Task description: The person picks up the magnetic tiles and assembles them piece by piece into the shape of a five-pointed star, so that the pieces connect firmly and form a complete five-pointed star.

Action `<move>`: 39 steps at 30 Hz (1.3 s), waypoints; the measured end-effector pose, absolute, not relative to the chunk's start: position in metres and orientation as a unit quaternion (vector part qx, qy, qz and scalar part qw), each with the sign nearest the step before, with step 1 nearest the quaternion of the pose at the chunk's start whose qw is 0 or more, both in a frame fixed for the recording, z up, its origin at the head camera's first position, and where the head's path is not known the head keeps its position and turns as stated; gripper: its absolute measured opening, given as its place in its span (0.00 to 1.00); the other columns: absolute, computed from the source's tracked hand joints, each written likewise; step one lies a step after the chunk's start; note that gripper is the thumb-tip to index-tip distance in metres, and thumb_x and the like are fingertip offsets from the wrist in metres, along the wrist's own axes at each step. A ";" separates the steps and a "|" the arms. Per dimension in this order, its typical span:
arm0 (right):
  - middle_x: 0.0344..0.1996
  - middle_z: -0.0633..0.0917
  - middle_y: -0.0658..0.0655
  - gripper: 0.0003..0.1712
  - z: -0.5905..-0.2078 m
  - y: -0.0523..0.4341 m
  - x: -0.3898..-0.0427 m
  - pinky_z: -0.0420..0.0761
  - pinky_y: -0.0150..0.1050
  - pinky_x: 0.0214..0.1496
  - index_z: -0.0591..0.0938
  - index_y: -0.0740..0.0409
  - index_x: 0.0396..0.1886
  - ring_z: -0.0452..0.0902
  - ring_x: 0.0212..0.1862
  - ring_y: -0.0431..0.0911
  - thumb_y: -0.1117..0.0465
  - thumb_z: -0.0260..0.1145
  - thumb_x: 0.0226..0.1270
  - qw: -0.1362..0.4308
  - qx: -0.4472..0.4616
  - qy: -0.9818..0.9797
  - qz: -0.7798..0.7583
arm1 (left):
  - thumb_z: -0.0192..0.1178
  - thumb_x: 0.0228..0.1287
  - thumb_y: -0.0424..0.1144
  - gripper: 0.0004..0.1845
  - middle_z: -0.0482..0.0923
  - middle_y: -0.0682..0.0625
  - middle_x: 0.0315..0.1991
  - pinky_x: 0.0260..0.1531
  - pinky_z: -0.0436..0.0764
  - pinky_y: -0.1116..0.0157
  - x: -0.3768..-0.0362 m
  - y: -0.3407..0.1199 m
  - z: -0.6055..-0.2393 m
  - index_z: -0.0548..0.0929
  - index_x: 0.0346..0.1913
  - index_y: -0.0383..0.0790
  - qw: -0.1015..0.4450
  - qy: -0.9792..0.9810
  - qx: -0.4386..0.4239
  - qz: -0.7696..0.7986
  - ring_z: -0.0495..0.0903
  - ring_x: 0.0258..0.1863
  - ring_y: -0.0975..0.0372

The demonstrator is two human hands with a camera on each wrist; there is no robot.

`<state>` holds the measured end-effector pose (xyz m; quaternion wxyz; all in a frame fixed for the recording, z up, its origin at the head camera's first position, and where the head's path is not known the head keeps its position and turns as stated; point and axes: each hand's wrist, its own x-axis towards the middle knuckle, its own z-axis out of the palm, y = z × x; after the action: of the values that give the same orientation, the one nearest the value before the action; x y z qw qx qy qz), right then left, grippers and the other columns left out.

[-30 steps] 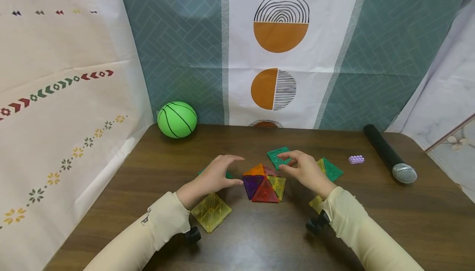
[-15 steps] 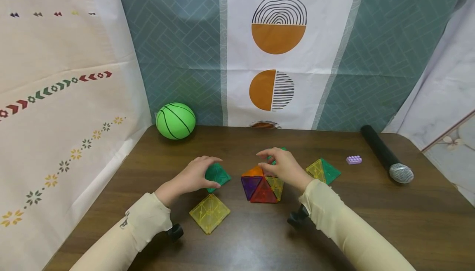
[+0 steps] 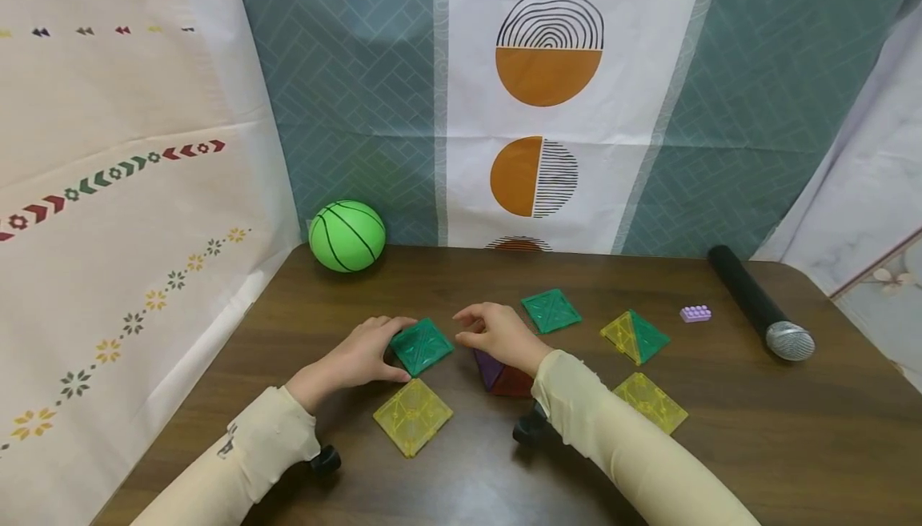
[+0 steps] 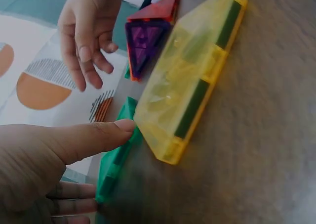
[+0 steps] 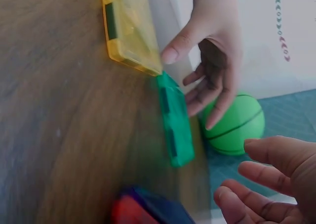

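Observation:
On the table's left part, my left hand (image 3: 356,356) is beside a green magnetic-tile square (image 3: 422,347). Its thumb and index finger lie around the square's left side, and both wrist views show the fingers extended, not pinching. Close in front lies a yellow magnetic-tile square (image 3: 413,419), large in the left wrist view. My right hand (image 3: 500,338) hovers with loosely bent fingers, holding nothing. Below it stands a low pyramid of coloured magnetic triangles (image 3: 490,368), mostly hidden; its purple (image 4: 142,42) and red sides show in the left wrist view.
Farther right lie a green tile square (image 3: 551,311), a yellow-and-green one (image 3: 636,339) and a yellow one (image 3: 651,403). A purple toy brick (image 3: 695,314) and a microphone (image 3: 763,306) lie beyond. A green ball (image 3: 347,236) sits at the back left.
My left hand has moved left, away from the pyramid, to the green square. The right hand has moved left from beyond the pyramid to above it. The tiles lie as before.

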<state>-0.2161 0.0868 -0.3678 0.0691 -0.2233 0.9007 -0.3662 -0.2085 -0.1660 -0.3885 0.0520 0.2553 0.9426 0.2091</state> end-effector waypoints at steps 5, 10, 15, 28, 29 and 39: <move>0.47 0.85 0.59 0.19 -0.375 0.076 -0.220 0.83 0.43 0.48 0.81 0.60 0.54 0.83 0.47 0.50 0.59 0.66 0.65 0.075 -0.233 0.903 -0.354 | 0.74 0.49 0.49 0.43 0.74 0.40 0.60 0.59 0.70 0.44 -0.208 -0.164 -0.395 0.68 0.68 0.42 0.025 0.943 0.263 0.200 0.72 0.59 0.46; 0.44 0.86 0.59 0.17 -0.379 0.068 -0.221 0.82 0.43 0.48 0.82 0.60 0.52 0.82 0.46 0.50 0.60 0.66 0.64 0.076 -0.239 0.908 -0.335 | 0.74 0.49 0.49 0.42 0.74 0.41 0.60 0.61 0.68 0.44 -0.208 -0.163 -0.400 0.69 0.67 0.43 0.002 0.942 0.271 0.199 0.71 0.59 0.47; 0.45 0.86 0.60 0.18 -0.380 0.061 -0.220 0.81 0.46 0.52 0.82 0.61 0.53 0.81 0.47 0.52 0.60 0.67 0.64 0.083 -0.240 0.913 -0.320 | 0.74 0.49 0.49 0.42 0.75 0.42 0.59 0.60 0.68 0.44 -0.207 -0.163 -0.404 0.69 0.67 0.43 -0.007 0.939 0.274 0.209 0.71 0.59 0.47; 0.48 0.85 0.60 0.19 -0.380 0.056 -0.222 0.82 0.46 0.52 0.81 0.58 0.54 0.82 0.48 0.52 0.60 0.66 0.65 0.074 -0.214 0.912 -0.341 | 0.74 0.49 0.47 0.42 0.74 0.42 0.58 0.56 0.74 0.47 -0.209 -0.161 -0.405 0.67 0.68 0.44 -0.022 0.932 0.257 0.254 0.73 0.57 0.49; 0.48 0.85 0.60 0.19 -0.379 0.056 -0.222 0.82 0.46 0.52 0.81 0.58 0.55 0.82 0.49 0.53 0.61 0.66 0.65 0.073 -0.207 0.911 -0.350 | 0.74 0.49 0.47 0.43 0.73 0.42 0.58 0.55 0.76 0.48 -0.209 -0.161 -0.405 0.67 0.68 0.44 -0.022 0.930 0.255 0.262 0.74 0.56 0.50; 0.48 0.84 0.61 0.16 -0.360 0.070 -0.229 0.84 0.45 0.46 0.82 0.60 0.53 0.83 0.43 0.55 0.64 0.62 0.68 0.076 -0.134 0.867 -0.474 | 0.74 0.51 0.41 0.41 0.73 0.41 0.57 0.51 0.80 0.54 -0.209 -0.149 -0.392 0.66 0.68 0.41 -0.021 0.899 0.241 0.365 0.74 0.55 0.52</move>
<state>-0.2285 0.0699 -0.3597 0.0756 -0.1337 0.8671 -0.4738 -0.2087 -0.1490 -0.3923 -0.0211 0.2412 0.8990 0.3650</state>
